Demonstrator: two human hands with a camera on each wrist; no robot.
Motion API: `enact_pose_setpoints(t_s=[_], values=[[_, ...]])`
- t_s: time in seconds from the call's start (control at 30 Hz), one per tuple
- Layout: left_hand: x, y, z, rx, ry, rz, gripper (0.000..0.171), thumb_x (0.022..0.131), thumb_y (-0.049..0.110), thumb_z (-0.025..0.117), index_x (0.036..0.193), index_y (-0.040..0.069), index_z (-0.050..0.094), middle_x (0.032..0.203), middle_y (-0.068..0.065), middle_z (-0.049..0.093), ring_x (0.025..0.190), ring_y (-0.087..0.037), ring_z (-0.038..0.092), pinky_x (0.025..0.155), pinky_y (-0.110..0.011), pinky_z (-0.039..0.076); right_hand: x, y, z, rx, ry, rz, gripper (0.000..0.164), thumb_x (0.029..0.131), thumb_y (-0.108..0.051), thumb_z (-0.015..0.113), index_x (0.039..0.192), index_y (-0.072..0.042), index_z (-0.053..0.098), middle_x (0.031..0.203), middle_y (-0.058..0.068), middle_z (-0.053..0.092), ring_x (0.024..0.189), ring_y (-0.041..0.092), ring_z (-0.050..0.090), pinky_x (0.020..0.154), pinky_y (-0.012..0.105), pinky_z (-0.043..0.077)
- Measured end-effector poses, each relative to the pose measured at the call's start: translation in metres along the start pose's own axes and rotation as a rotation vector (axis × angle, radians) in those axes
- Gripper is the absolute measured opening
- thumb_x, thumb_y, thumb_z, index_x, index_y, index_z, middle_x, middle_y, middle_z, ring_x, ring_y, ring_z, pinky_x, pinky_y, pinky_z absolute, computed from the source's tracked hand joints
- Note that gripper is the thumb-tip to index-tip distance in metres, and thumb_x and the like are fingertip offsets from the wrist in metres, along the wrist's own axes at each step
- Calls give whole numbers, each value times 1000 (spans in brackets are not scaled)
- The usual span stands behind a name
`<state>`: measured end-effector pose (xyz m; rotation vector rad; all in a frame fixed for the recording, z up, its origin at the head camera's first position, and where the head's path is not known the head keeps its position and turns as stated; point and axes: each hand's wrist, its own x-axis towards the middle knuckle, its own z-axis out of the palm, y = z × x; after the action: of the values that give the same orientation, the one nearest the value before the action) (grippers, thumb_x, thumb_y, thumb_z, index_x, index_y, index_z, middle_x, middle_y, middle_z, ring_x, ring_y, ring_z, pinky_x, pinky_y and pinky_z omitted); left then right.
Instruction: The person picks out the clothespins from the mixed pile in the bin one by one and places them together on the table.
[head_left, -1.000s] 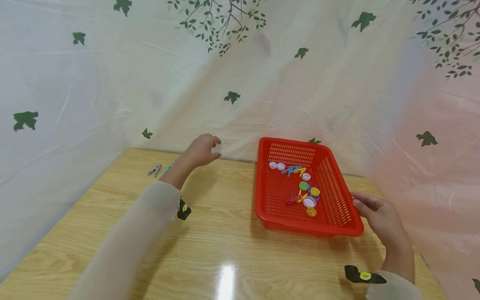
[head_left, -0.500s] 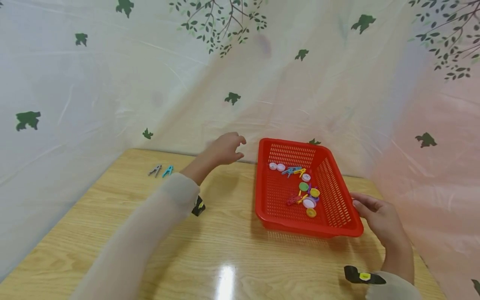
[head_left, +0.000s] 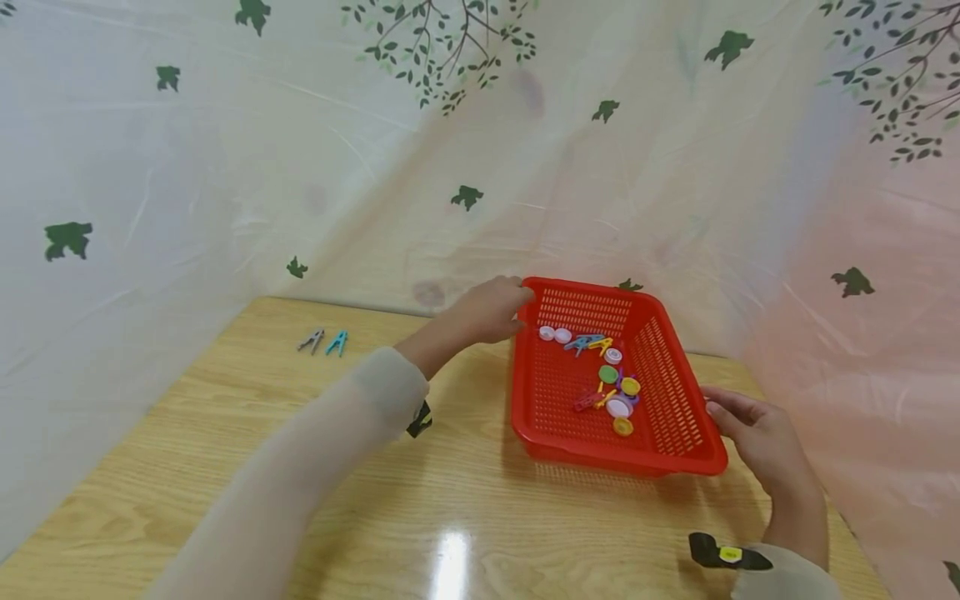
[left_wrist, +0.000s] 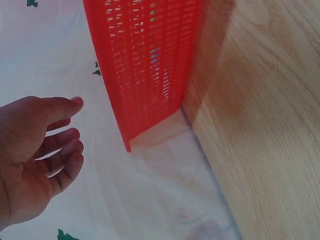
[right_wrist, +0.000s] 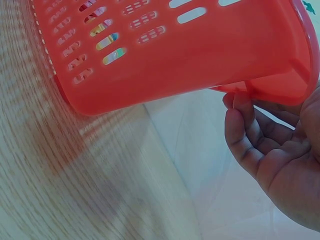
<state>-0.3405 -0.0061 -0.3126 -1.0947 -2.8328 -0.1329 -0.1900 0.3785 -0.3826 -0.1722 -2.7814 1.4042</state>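
A red plastic basket (head_left: 592,451) with slotted walls stands on the wooden table. My left hand (head_left: 489,312) is at its far left corner, overlapping the rim in the head view. The left wrist view shows that hand (left_wrist: 35,155) holding nothing, fingers loosely bent, a gap between it and the basket wall (left_wrist: 145,85). With curled fingers under the lip and thumb on top, my right hand (head_left: 768,437) grips the right rim. In the basket lie blue clothespins (head_left: 581,342), a yellow clothespin (head_left: 602,343), red clothespins (head_left: 587,401), a green cap (head_left: 608,374) and several white and yellow caps.
Two clothespins lie on the table's far left: a grey clothespin (head_left: 311,340) and a turquoise clothespin (head_left: 337,342). A leaf-patterned curtain (head_left: 360,208) hangs right behind the table's back edge. Bare wood (head_left: 420,500) stretches in front of the basket.
My left hand has moved right, from over the back of the table to the basket's far left corner, uncovering the turquoise clothespin. The right hand and basket have stayed put.
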Motion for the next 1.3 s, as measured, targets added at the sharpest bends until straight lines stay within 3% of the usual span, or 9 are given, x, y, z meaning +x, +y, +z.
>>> enact_pose_setpoints(t_s=[0.23,0.37,0.6,0.7,0.8,0.93,1.03,1.13,1.3], values=[[4,20,6,34,-14,85,31,97,18,67,127,11,68,112,-5,66,96,-19,59,88,-31,52,1,1,0,5,-4,15,57,105,-40,56,149,-3,52,119,-11,70,93,-2,66,77,20,52],[4,31,12,22,-43,96,35,98,23,70,131,12,67,117,-3,67,100,-17,59,90,-28,52,1,0,0,0,-7,20,58,105,-41,56,149,-4,51,122,-7,70,94,-3,65,77,20,52],[8,49,25,73,-65,130,37,98,26,71,132,14,67,117,-2,66,104,-17,61,90,-30,53,1,0,1,6,-14,51,58,105,-42,55,150,-5,50,127,0,69,94,-2,65,94,46,50],[12,54,31,74,-70,156,38,97,29,72,132,15,67,118,-2,66,104,-16,61,91,-29,53,1,0,1,4,-12,38,58,105,-41,55,150,-4,51,122,-6,70,94,-2,65,90,38,52],[16,61,36,70,-87,184,40,97,30,72,133,15,67,120,-2,67,104,-14,61,93,-27,52,2,1,0,1,-13,34,58,105,-42,55,150,-4,51,122,-7,70,94,-1,65,90,38,53],[20,71,40,87,-110,208,40,97,32,72,133,16,67,120,0,68,103,-13,61,92,-25,52,3,1,0,12,-19,48,60,105,-44,54,151,-6,50,128,1,69,94,-2,64,98,55,48],[23,78,43,82,-135,213,37,96,32,73,130,17,68,118,1,68,101,-12,60,90,-24,53,3,1,0,22,-23,51,60,105,-45,54,151,-7,49,130,3,68,94,-3,64,100,60,46],[26,85,48,71,-168,216,34,97,29,72,128,17,69,117,2,69,99,-12,60,90,-25,53,3,1,0,15,-22,46,60,105,-44,55,151,-6,50,128,1,69,94,-3,64,98,55,49],[33,93,58,30,-207,249,34,98,30,71,129,17,69,118,4,68,102,-11,59,96,-25,51,3,2,-1,2,-16,28,59,105,-42,56,150,-5,51,122,-8,70,94,-1,66,84,28,54]])
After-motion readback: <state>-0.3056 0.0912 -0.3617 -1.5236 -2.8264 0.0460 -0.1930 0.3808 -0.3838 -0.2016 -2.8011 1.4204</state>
